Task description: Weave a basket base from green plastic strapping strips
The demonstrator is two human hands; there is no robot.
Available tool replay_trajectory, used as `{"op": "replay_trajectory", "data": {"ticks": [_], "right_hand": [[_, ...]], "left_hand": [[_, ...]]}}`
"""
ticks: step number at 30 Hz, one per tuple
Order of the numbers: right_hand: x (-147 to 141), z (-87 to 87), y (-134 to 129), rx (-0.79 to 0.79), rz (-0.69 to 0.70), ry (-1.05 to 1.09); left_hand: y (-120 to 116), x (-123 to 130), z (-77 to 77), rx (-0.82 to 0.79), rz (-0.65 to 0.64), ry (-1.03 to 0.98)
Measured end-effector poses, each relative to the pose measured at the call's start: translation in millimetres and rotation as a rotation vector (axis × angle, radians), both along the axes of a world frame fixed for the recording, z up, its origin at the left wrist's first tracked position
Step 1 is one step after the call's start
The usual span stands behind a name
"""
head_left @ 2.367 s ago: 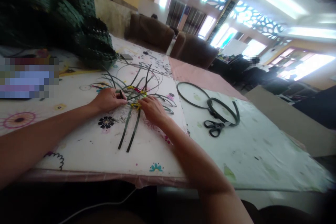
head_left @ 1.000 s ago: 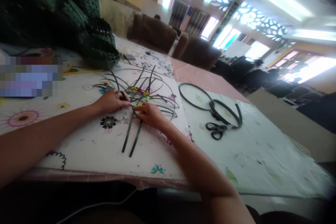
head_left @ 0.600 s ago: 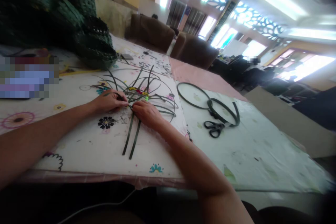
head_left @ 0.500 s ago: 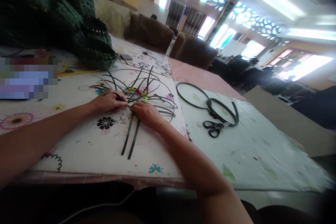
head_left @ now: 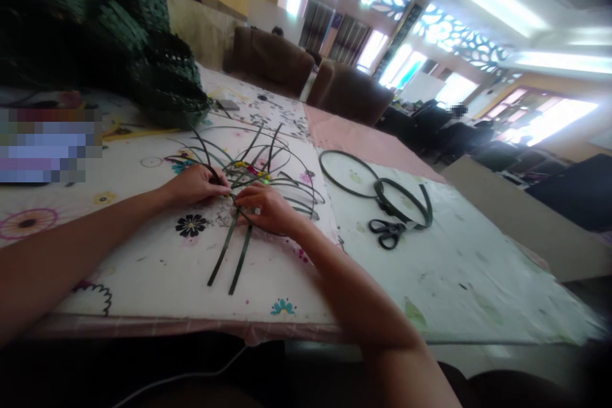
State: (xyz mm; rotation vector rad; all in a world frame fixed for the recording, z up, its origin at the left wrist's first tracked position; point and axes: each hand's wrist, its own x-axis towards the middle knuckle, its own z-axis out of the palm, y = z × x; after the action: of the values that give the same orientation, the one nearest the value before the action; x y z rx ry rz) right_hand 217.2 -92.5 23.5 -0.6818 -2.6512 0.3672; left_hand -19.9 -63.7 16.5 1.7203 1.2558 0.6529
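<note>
Dark green strips [head_left: 243, 259] cross and fan out from a small woven piece [head_left: 248, 170] with yellow and pink-red in its middle, lying on the flowered tablecloth. At its near left edge my left hand [head_left: 198, 183] is closed on a green strip, fingertips pinched. My right hand [head_left: 265, 205] is just right of it, fingers bent and closed around a thin strip that curves under the palm. Two flat strips stick out below the hands toward the table's near edge. Both hands' fingertips almost meet.
Black-handled scissors [head_left: 388, 233] lie on the right by a coiled dark strip [head_left: 404, 204] and a thin hoop [head_left: 348, 173]. Dark green woven baskets [head_left: 167, 86] stand at the back left. A blurred-out object [head_left: 43, 146] is at the left. Brown chairs [head_left: 268, 60] stand beyond the table.
The right hand's fingers have lifted and curled, and a thin strip now loops beneath that hand. The two near strips have shifted slightly left.
</note>
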Motion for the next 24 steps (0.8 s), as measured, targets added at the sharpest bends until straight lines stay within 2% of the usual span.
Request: {"op": "replay_trajectory", "data": {"ticks": [4,8,14,19,24], "right_hand": [[3,10.1,-3,-0.099,0.038,0.003],[5,14.1,-1,-0.103,0.04,-0.081],[7,8.1,0,-0.066,-0.009,-0.057],[9,1.4,-1,-0.057,-0.066,-0.012],[9,4.7,-3,-0.066,-0.071,0.012]], "left_hand": [[-2,1,2.1,-0.069,-0.003,-0.092],[-4,2,4.8,-0.113,0.007,-0.106],[0,0,2.0,-0.11,0.009,-0.132],[-4,1,5.6,-0.14,0.034,-0.184],[-7,3,9.0,-0.173,0.052,-0.216]]}}
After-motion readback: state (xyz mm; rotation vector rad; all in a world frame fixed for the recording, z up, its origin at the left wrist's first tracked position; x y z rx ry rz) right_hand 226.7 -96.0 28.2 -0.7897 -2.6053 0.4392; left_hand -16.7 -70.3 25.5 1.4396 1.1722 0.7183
